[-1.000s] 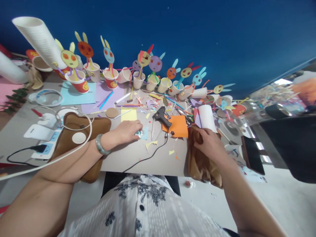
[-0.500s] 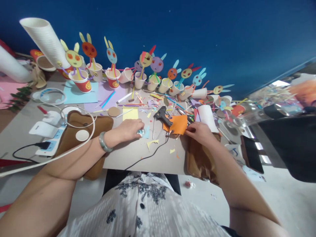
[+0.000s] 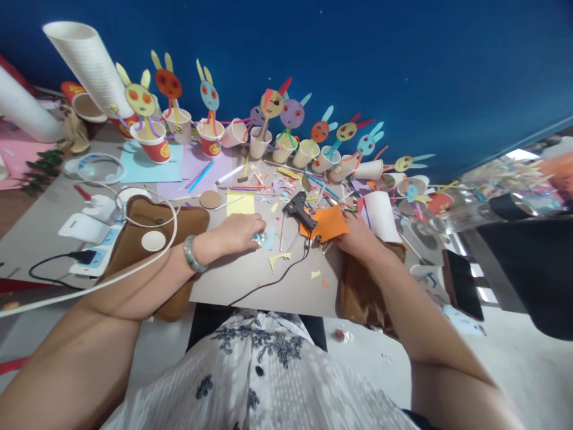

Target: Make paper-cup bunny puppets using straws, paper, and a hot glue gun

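Observation:
My left hand (image 3: 239, 232) rests on the table with its fingers curled down over a small shiny round thing (image 3: 258, 239), whose kind I cannot make out. A light blue paper scrap (image 3: 269, 239) lies beside it. My right hand (image 3: 358, 236) is at the right edge of a piece of orange paper (image 3: 329, 223). The paper partly covers its fingertips, so their grip is hidden. Just left of the orange paper lies a black glue gun (image 3: 296, 209), its cord (image 3: 286, 273) running toward the table's front edge. A yellow paper offcut (image 3: 279, 260) sits between the hands.
Paper cups holding rabbit-faced figures (image 3: 210, 95) line the back by the blue wall. A white roll (image 3: 381, 216) stands beyond my right hand. Brown cushions (image 3: 369, 292) lie under both forearms. A power strip (image 3: 101, 254) and a white cable (image 3: 134, 269) are at left.
The view has shifted slightly. The orange paper's right corner has moved right and over my right fingers, which reach farther behind it. My left hand stays on the shiny thing.

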### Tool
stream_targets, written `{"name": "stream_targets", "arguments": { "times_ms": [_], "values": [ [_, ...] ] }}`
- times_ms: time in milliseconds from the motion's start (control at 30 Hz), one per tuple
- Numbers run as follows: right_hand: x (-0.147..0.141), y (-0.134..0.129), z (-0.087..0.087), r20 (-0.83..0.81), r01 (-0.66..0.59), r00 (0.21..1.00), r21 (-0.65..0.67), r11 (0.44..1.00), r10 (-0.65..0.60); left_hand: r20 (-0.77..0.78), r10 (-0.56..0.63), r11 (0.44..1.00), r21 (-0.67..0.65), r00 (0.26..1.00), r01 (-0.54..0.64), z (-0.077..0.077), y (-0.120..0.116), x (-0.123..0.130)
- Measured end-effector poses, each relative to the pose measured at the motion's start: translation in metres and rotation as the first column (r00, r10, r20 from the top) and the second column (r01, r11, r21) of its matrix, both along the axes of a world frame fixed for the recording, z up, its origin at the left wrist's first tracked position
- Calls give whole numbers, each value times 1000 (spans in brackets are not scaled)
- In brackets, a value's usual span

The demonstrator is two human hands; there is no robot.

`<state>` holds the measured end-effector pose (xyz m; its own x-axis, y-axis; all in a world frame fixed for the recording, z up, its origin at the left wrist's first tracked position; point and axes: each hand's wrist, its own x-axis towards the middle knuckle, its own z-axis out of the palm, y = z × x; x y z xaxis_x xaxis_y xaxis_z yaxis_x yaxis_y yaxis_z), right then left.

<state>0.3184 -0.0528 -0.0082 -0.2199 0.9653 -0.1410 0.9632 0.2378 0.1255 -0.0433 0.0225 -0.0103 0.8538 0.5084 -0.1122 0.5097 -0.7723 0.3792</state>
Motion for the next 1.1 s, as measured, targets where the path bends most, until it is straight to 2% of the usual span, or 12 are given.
{"name": "stream_targets", "arguments": {
  "times_ms": [200, 333, 567, 667, 733, 867, 1000, 1100],
  "values": [
    [-10, -10, 1, 23, -68, 997, 46, 997, 67, -7, -3, 1000, 4, 1000, 3, -2, 1, 0],
    [-24, -12, 3, 62, -169, 985, 91, 981, 164, -10, -2, 1000, 0, 1000, 2, -1, 1, 0],
    [-31, -4, 3, 156, -289, 945, -2, 957, 286, -48, -7, 1000, -20, 999, 6, 6, 0, 2],
    [-25, -6, 7, 150, -296, 944, 1, 955, 292, -50, -2, 1000, -26, 999, 1, 8, -1, 3],
    [-18, -11, 10, 118, -242, 965, 36, 970, 236, -42, -3, 1000, -23, 999, 2, 9, -1, 3],
    [0, -30, 18, 26, -39, 999, 150, 988, 35, -20, -6, 1000, -15, 1000, 5, 6, -1, 2],
    [14, -50, 23, -90, 149, 987, 224, 963, -132, -8, -10, 1000, -12, 1000, 10, 4, 0, 2],
    [14, -58, 25, -192, 251, 960, 269, 930, -204, -23, -8, 1000, -26, 1000, 7, 6, 0, 2]
  ]
}}
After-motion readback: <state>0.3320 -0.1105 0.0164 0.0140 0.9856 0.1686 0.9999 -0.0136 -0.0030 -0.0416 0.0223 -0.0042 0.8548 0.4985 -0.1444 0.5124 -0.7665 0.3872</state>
